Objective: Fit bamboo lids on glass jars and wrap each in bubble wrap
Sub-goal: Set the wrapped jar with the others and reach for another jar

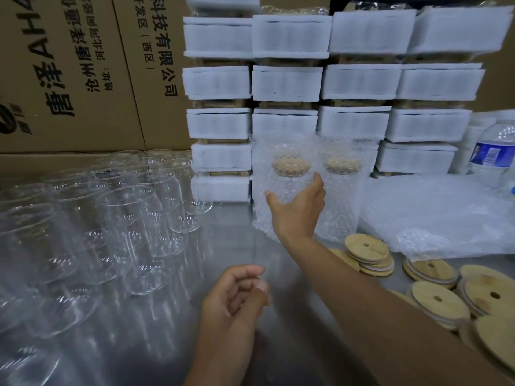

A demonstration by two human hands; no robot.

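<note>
bare glass jars (125, 218) crowd the left of the table (234, 235) | left hand (237, 296) loosely curled, holding nothing | right hand (295, 210) grips wrapped jar (281, 178), lidded, upright before foam packs (220, 123) | second wrapped jar (342, 190) just beside it | loose bamboo lids (367, 253) and bubble wrap sheets (434, 215) at right

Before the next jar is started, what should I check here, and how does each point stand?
1. The lid sits on the wrapped jar, under the wrap: ok.
2. The wrapped jar stands upright: ok.
3. The right hand grips it round the side: ok.
4. It rests fully on the table: cannot tell.
5. The left hand is free, holding nothing: ok.
6. Stock of bare jars, loose lids and bubble wrap: ok.
</note>
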